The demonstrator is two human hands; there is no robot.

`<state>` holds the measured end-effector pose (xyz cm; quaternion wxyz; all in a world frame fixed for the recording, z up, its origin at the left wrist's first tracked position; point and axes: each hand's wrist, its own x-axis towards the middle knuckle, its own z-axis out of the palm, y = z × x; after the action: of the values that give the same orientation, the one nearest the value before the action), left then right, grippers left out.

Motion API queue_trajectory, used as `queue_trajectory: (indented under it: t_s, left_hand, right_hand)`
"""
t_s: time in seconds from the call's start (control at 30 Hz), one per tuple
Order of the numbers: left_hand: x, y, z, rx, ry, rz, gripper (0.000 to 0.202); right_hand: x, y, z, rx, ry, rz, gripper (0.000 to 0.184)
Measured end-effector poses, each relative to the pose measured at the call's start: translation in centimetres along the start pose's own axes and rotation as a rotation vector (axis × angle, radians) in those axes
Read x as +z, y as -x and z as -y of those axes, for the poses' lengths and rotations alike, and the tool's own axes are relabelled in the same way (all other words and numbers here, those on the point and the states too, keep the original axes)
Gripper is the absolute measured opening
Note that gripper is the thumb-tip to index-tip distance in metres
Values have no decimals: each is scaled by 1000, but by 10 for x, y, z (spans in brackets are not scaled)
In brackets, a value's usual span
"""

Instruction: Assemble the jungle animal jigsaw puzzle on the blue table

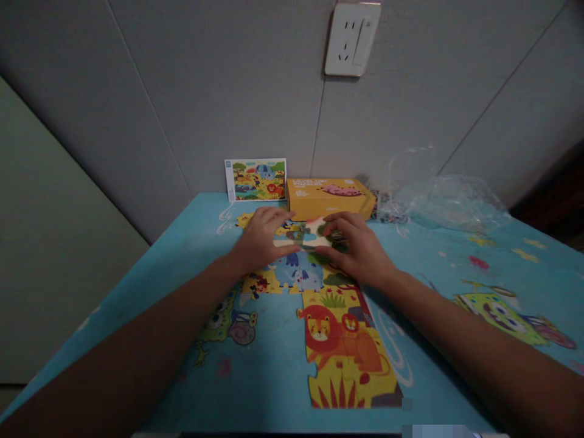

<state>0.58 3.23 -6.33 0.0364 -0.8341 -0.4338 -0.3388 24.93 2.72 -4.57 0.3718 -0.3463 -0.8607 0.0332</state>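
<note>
My left hand [263, 238] and my right hand [358, 246] face each other over the puzzle, fingers and thumbs curved around opposite ends of a few pale joined puzzle pieces [310, 234]. My fingers cover part of these pieces, and I cannot tell whether they are lifted or lie flat. Just nearer to me are joined pieces with blue elephants [303, 277]. Connected below them, on the right side, a section with red-maned lions [342, 340] reaches toward the front of the table.
A picture card [260, 181] leans against the wall beside an orange puzzle box [328, 198]. Crumpled clear plastic [456, 201] sits at the back right. The blue cartoon-printed tablecloth [269, 371] covers the table. A socket [352, 39] is on the wall.
</note>
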Motion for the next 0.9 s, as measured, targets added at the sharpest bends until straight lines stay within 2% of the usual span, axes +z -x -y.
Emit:
queue_trajectory:
  t_s: [0.07,0.13,0.23,0.53,0.9]
  left_hand:
    - [0,0,-8,166,76,7,73]
    - [0,0,-13,225,103,3,72]
    - [-1,1,-15,212,88,-1,67]
    - [-4,1,-10,200,48,-40,65]
    - [-4,1,-11,208,24,-90,57]
  right_hand:
    - [0,1,5,-107,-73,36,18]
    - [0,1,8,-163,-113,67,19]
    - [1,1,8,-163,-124,68,23]
    - [2,1,4,-40,-61,40,44]
    - [1,0,3,-97,-65,73,50]
